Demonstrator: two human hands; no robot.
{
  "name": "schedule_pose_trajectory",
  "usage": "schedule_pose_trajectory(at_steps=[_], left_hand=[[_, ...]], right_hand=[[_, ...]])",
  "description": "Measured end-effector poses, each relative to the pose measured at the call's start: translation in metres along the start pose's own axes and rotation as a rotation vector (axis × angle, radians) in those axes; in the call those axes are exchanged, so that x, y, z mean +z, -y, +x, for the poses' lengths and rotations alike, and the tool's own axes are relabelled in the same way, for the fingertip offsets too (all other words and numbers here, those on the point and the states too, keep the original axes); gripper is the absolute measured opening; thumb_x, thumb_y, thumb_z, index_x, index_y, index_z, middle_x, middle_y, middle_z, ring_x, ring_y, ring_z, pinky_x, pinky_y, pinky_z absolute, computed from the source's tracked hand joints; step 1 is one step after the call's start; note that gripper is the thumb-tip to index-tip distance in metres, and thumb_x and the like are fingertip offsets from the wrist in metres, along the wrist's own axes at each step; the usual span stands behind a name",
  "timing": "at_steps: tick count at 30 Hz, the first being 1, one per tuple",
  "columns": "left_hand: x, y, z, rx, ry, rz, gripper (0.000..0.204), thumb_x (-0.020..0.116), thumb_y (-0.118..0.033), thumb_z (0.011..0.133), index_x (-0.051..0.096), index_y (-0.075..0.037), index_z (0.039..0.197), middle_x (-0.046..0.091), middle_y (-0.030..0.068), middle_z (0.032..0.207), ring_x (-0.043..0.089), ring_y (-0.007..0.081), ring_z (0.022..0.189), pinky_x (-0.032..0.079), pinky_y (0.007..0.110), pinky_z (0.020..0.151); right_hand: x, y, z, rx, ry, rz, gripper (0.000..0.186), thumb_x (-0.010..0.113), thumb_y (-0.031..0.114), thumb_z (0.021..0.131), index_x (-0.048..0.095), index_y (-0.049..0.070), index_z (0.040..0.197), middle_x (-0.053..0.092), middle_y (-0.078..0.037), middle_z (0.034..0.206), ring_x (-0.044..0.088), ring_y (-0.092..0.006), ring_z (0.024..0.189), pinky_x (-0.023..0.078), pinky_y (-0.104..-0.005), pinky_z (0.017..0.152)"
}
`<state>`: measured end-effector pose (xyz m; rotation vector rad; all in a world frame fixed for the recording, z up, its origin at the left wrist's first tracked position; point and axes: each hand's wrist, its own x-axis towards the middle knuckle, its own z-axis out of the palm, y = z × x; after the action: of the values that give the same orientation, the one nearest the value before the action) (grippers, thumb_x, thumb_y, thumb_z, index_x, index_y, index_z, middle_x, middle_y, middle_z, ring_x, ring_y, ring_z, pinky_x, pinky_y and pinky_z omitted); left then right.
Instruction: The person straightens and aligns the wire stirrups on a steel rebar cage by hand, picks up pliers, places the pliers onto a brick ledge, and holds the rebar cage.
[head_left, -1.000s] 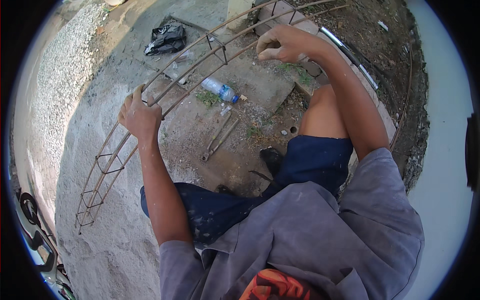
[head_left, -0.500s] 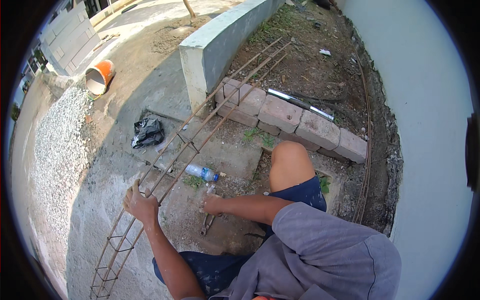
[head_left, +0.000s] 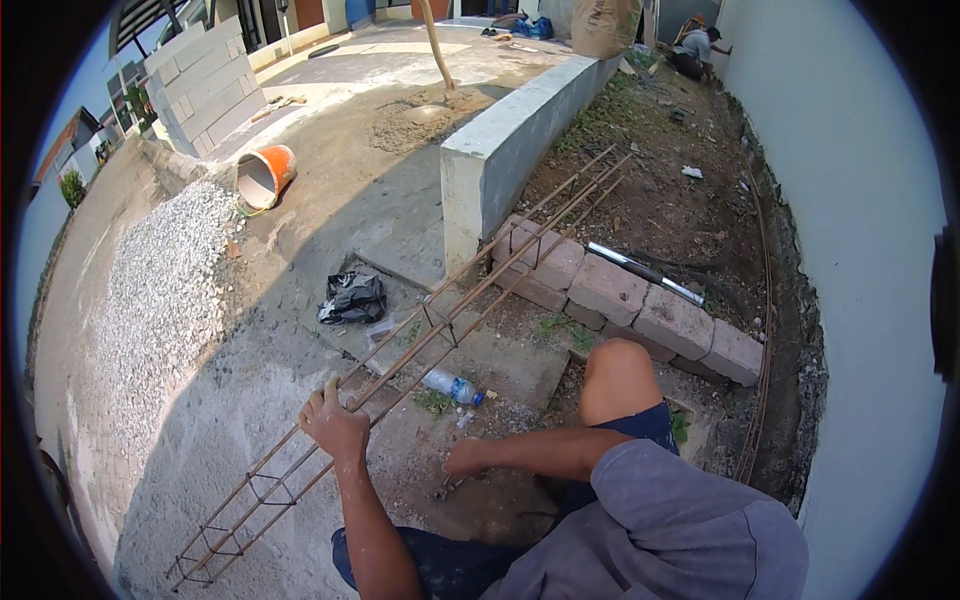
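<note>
Left hand: grip wrapped round rebar cage. Right hand at pincers; cannot tell whether grip closed. Likely pickup; next calls for firm hold, cage steady.

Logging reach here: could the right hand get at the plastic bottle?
Likely yes: the plastic bottle lies just beyond the right hand, with no bar of the rebar cage between them.

Left hand curls, arm extended; right hand reaches low, forearm crossing inward.
</note>
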<state>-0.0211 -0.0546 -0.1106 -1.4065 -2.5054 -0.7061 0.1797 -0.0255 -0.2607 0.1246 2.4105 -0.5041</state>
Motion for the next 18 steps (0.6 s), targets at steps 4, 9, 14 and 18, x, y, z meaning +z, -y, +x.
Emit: schedule_pose_trajectory(at_steps=[4,9,14,18], left_hand=[[-0.002,0.000,0.003,0.024,-0.007,-0.008,0.047,0.071,-0.014,0.073,0.067,-0.016,0.120,0.062,0.0102,0.110,0.054,0.0305,0.110,0.032,0.045,0.103],[-0.003,0.010,0.003,0.048,0.121,0.024,0.057,0.076,-0.019,0.067,0.065,-0.018,0.123,0.062,0.0096,0.108,0.054,0.0305,0.106,0.033,0.044,0.100],[-0.022,0.021,-0.002,0.054,0.211,-0.048,0.080,0.084,-0.039,0.066,0.054,-0.019,0.138,0.060,0.0128,0.120,0.052,0.0321,0.118,0.030,0.048,0.106],[-0.048,0.039,-0.001,-0.013,0.373,-0.046,0.099,0.084,-0.056,0.061,0.048,-0.018,0.145,0.055,0.0148,0.136,0.045,0.0363,0.131,0.023,0.052,0.113]], right_hand=[[-0.100,0.005,-0.061,-0.138,-0.073,0.069,0.051,0.082,0.019,0.058,0.066,-0.003,0.101,0.068,-0.024,0.086,0.067,-0.0378,0.084,0.053,-0.0466,0.074],[-0.160,-0.013,-0.170,-0.292,-0.523,0.800,0.045,0.070,0.019,0.076,0.062,-0.004,0.115,0.065,-0.012,0.081,0.061,-0.0175,0.073,0.051,-0.0334,0.065],[-0.150,0.009,-0.182,0.046,-0.814,1.547,0.036,0.057,0.010,0.093,0.050,-0.003,0.125,0.057,-0.003,0.072,0.054,-0.0114,0.056,0.048,-0.0276,0.053],[-0.151,0.011,-0.172,0.231,-0.829,1.514,0.047,0.057,0.009,0.093,0.045,-0.001,0.138,0.057,-0.004,0.071,0.051,-0.0111,0.052,0.047,-0.0283,0.050]])
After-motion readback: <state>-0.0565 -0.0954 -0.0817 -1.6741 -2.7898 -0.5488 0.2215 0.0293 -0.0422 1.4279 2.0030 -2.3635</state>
